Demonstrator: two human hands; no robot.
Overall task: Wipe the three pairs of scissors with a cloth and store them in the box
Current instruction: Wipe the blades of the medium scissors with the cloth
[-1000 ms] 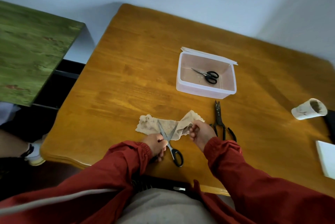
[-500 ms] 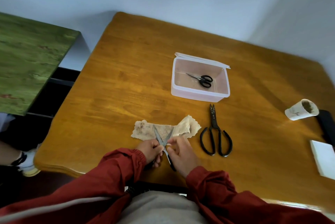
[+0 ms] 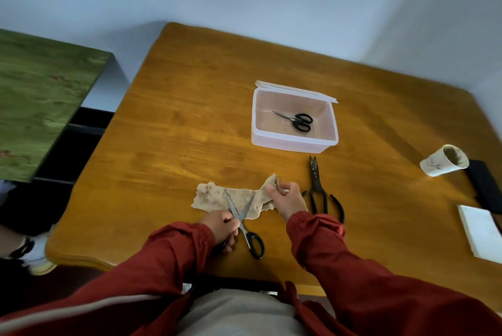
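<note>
A stained beige cloth (image 3: 217, 198) lies near the table's front edge. Black-handled scissors (image 3: 244, 223) rest on it with blades spread apart. My left hand (image 3: 224, 229) grips their left handle. My right hand (image 3: 286, 199) pinches the cloth's right end. Large dark shears (image 3: 319, 191) lie flat just right of that hand. A small black-handled pair of scissors (image 3: 297, 120) lies inside the clear plastic box (image 3: 258, 134) further back.
The wooden table (image 3: 176, 131) carries a tipped white paper cup (image 3: 442, 164), a black flat object (image 3: 486, 186) and a white block (image 3: 480, 235) at the right. A green board (image 3: 35, 101) stands off the table's left.
My right hand has left the scissors' handle and moved right and back to the cloth's right end. The scissors' right handle now shows. My left hand has stayed.
</note>
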